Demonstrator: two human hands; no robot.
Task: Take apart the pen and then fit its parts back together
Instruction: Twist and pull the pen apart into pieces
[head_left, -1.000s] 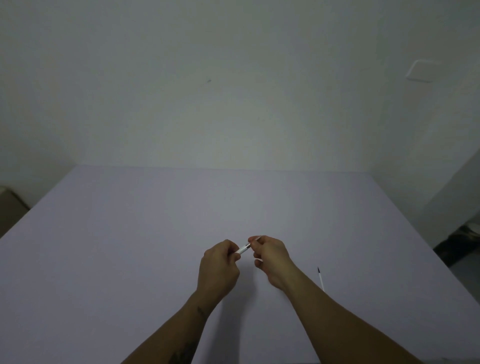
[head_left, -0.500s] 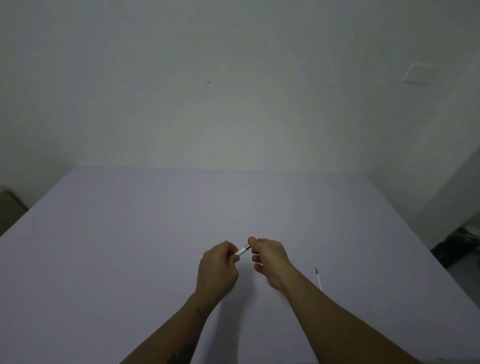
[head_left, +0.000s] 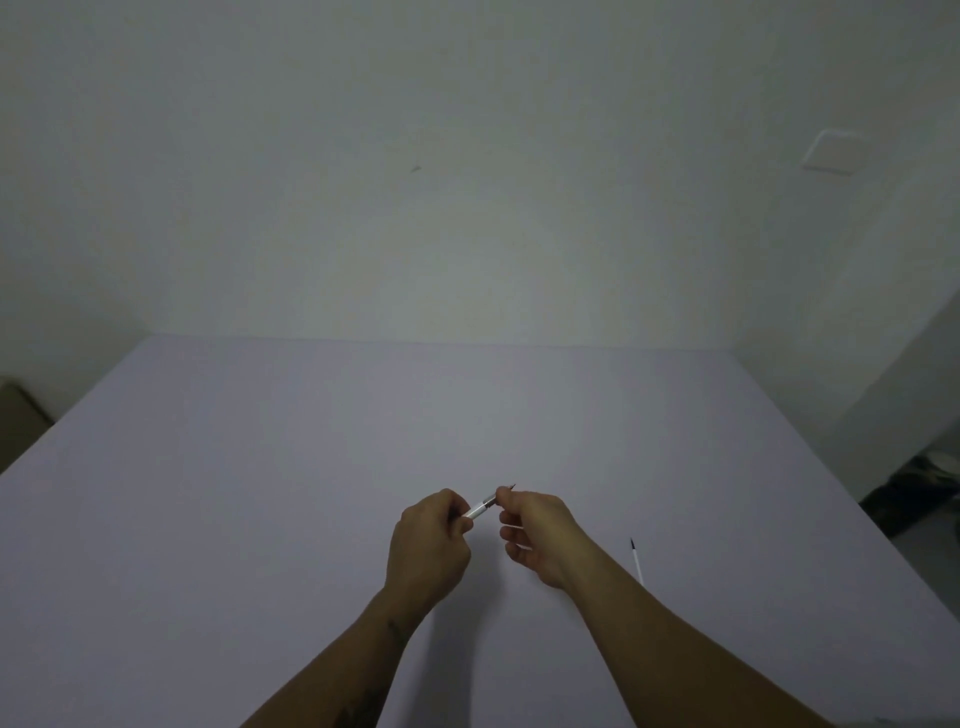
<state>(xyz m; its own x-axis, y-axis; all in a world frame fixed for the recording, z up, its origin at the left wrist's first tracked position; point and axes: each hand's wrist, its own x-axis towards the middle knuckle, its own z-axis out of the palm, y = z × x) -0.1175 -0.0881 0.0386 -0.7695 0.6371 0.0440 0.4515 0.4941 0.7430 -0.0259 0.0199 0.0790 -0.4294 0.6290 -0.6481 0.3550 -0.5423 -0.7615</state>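
A white pen barrel (head_left: 479, 508) with a dark metal band spans the gap between both hands, above the middle of the table. My left hand (head_left: 428, 548) is closed around its lower end. My right hand (head_left: 537, 535) pinches the dark tip end between thumb and forefinger, and a small point sticks out past the fingers. A thin white refill (head_left: 636, 562) with a dark tip lies on the table to the right of my right forearm, apart from both hands.
The pale lilac table (head_left: 260, 493) reaches a white wall at the back. A brown box (head_left: 18, 415) sits off the left edge. Dark items (head_left: 919, 493) lie on the floor beyond the right edge.
Both hands have stayed on the pen and shifted slightly. The gap between them has widened a little, showing more of the barrel. The refill has not moved.
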